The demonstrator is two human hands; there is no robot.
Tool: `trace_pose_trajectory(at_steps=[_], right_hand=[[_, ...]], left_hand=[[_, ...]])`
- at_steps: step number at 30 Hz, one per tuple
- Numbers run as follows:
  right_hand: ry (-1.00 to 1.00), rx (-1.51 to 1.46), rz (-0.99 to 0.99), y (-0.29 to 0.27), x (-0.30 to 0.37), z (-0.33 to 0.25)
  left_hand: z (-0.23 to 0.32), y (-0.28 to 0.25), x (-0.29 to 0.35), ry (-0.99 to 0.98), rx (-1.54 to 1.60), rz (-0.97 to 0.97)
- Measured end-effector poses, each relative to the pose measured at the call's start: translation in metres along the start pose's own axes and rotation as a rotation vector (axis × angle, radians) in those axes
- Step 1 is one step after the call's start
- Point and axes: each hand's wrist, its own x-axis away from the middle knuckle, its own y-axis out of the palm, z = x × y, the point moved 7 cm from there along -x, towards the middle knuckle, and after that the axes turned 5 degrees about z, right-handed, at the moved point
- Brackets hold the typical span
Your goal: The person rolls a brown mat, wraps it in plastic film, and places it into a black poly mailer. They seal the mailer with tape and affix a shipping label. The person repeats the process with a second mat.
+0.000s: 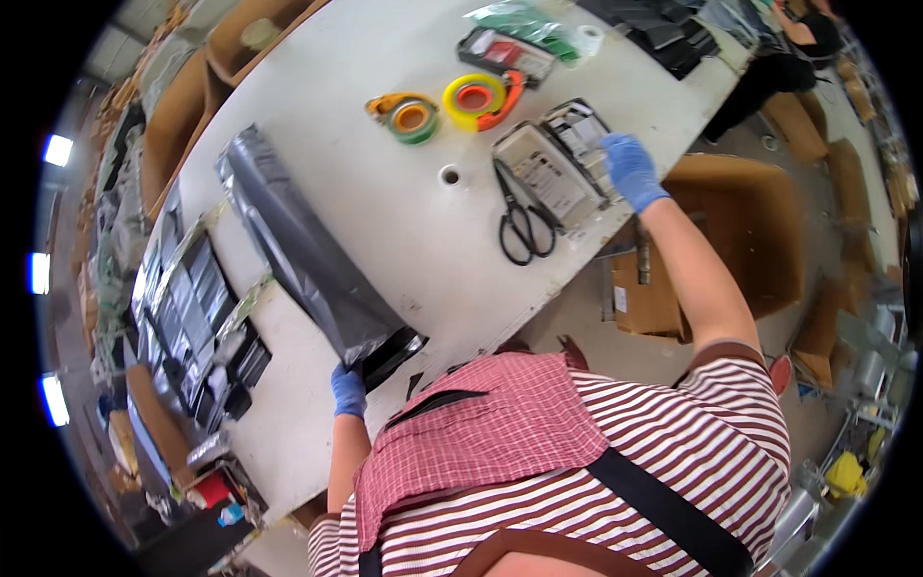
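My left hand (348, 390), in a blue glove, grips the near end of a long grey plastic bag (298, 250) that lies across the white table (385, 77); a black item (392, 354) sticks out of the bag's opening. My right hand (630, 169), also gloved in blue, reaches far right and rests on a stack of flat packaged items (577, 135) near the table edge. Black scissors (524, 226) lie on a flat package beside that stack.
Yellow, orange and green tape rolls (452, 104) sit at the far side. More packaged items (187, 308) are stacked at the left. An open cardboard box (750, 221) stands on the floor at right. Another person (803, 38) sits at the top right.
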Motion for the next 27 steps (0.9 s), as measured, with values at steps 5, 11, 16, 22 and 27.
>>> trace_pose_trajectory(at_steps=[5,11,16,22,27], right_hand=[[-0.142,0.152,-0.232,0.036,0.005,-0.011],[-0.065,0.204,-0.401,0.038,0.005,-0.004],[-0.035,0.222,-0.378,0.038,0.007,0.007],[-0.05,0.177,-0.331,0.037,0.005,0.002],[-0.185,0.024,0.079,0.001,0.005,-0.007]], left_hand=[[-0.003,0.001,0.003,-0.034,0.078,-0.007],[0.001,0.005,0.002,-0.011,0.064,0.011],[-0.004,0.005,-0.005,0.008,0.047,0.017],[-0.006,0.003,-0.003,-0.002,0.018,0.032],[0.011,-0.004,0.008,0.054,-0.064,-0.017]])
